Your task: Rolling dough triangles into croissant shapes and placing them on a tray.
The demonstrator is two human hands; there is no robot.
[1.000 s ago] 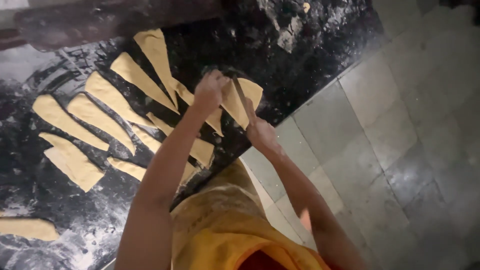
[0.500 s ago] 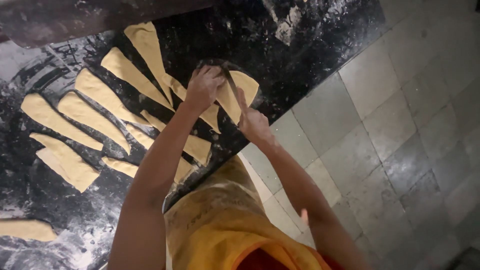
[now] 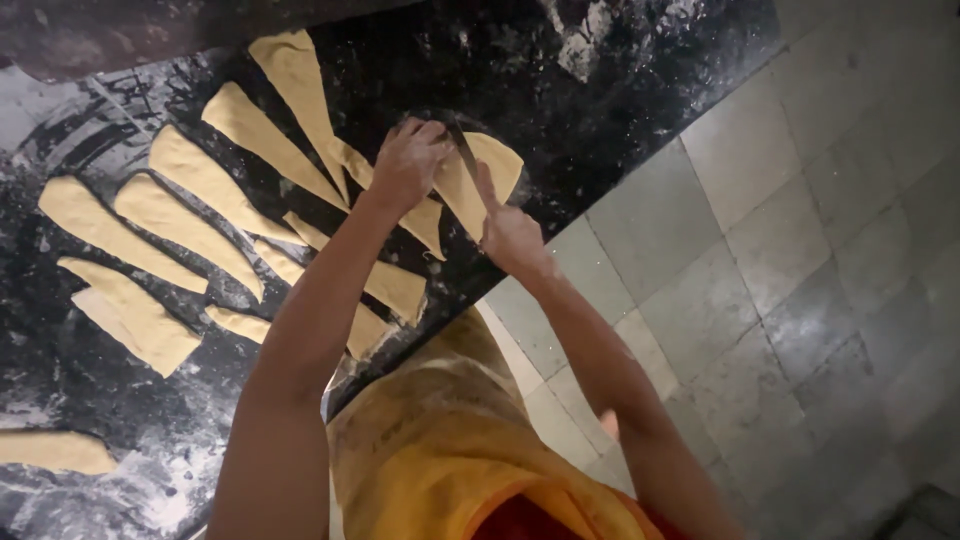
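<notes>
Many pale dough strips (image 3: 180, 215) lie fanned across a black, flour-dusted stone counter (image 3: 620, 110), beside a floor of grey square tiles (image 3: 800, 250). At the counter's edge, the left hand (image 3: 408, 162) presses with curled fingers on a round dough sheet (image 3: 490, 175). The right hand (image 3: 510, 235) is closed around a knife (image 3: 463, 150), whose blade lies across that sheet.
</notes>
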